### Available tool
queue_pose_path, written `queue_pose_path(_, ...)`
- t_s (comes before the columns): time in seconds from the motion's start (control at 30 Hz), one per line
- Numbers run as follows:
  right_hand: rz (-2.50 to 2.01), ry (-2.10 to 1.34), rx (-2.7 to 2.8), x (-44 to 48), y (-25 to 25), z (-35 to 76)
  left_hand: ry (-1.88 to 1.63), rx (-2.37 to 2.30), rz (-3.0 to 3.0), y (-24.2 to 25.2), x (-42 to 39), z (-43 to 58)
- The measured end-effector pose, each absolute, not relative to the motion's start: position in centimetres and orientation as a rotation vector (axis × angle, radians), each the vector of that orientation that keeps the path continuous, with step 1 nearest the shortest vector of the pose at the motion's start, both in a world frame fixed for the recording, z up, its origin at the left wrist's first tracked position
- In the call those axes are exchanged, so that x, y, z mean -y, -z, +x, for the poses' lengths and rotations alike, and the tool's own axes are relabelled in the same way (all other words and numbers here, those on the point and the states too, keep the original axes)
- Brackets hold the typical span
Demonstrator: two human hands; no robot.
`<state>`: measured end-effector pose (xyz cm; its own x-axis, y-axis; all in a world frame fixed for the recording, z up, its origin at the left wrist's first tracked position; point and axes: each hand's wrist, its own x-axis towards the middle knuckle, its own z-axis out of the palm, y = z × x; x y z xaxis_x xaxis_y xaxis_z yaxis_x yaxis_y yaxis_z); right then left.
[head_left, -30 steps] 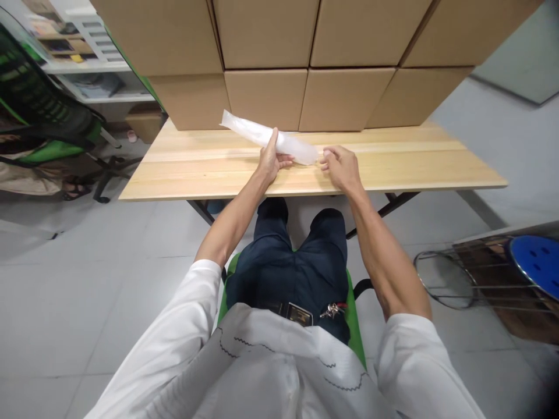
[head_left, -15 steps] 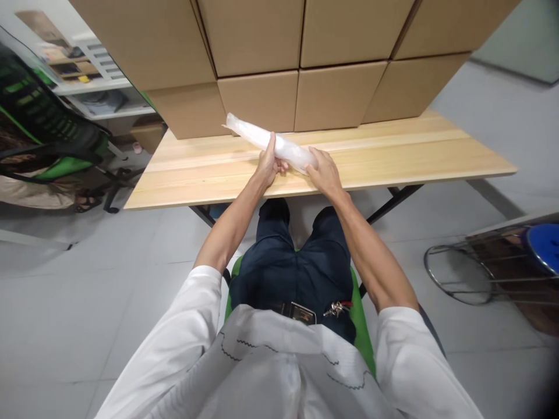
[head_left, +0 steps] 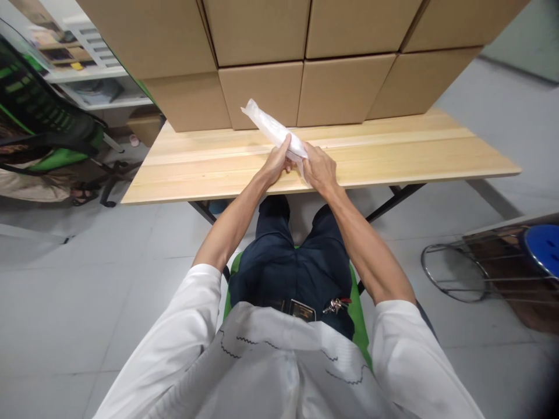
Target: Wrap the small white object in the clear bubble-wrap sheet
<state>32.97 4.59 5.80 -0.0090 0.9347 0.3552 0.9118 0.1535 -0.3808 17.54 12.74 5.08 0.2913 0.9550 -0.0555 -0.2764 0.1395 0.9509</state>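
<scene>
A long, white, tube-shaped bundle in thin wrapping (head_left: 271,127) slants over the front part of the wooden table (head_left: 183,169). Its far end, with loose crumpled wrapping, points up and left toward the boxes. My left hand (head_left: 278,160) is closed around the middle of the bundle, thumb on top. Gripping its near end is my right hand (head_left: 319,166), close beside the left. A loose flap of the wrapping hangs below, between the two hands. What lies inside the wrapping is hidden.
Stacked cardboard boxes (head_left: 262,93) stand along the table's back. To the left are a black and green office chair (head_left: 65,139), with part of another person, and a white shelf (head_left: 100,75). A blue-topped metal stool (head_left: 541,244) lies on its side at the right.
The bundle has turned to a steeper slant and its far end has shifted right. My hands have come closer together, and a flap of wrapping now hangs down near the right hand.
</scene>
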Motion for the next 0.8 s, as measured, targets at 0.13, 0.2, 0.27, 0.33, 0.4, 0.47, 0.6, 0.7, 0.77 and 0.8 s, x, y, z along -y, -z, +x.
queue_pose_path(0.13, -1.801, -0.129, 1.891, -4.7, -6.0, 33.5, -1.104, -0.834, 1.009, -4.7, -13.3, 17.5)
queue_pose_path(0.2, -1.829, -0.184, 1.878, -4.8, -6.2, 33.8, -1.121, -0.821, 0.988, -4.6, -13.6, 17.4)
queue_pose_path(0.27, -1.837, -0.253, 1.833, -5.0, -6.4, 34.1, -1.136, -0.818, 0.965, -4.4, -13.9, 17.4)
queue_pose_path(0.33, -1.813, -0.329, 1.766, -5.2, -6.6, 34.4, -1.153, -0.835, 0.939, -4.3, -14.2, 17.5)
queue_pose_path(0.4, -1.767, -0.42, 1.702, -5.3, -6.8, 34.9, -1.169, -0.849, 0.919, -4.2, -14.3, 17.5)
queue_pose_path(0.47, -1.724, -0.506, 1.652, -5.4, -6.8, 35.3, -1.177, -0.858, 0.917, -4.1, -14.5, 17.5)
queue_pose_path(0.6, -1.672, -0.567, 1.571, -5.7, -6.4, 36.1, -1.197, -0.852, 0.934, -3.8, -14.6, 17.5)
queue_pose_path(0.7, -1.657, -0.62, 1.489, -6.1, -5.9, 36.6, -1.196, -0.879, 0.951, -3.8, -14.5, 17.4)
queue_pose_path(0.77, -1.655, -0.656, 1.451, -6.3, -5.5, 37.0, -1.193, -0.903, 0.97, -3.8, -14.4, 17.4)
queue_pose_path(0.8, -1.656, -0.67, 1.44, -6.4, -5.4, 37.1, -1.195, -0.908, 0.975, -3.9, -14.3, 17.4)
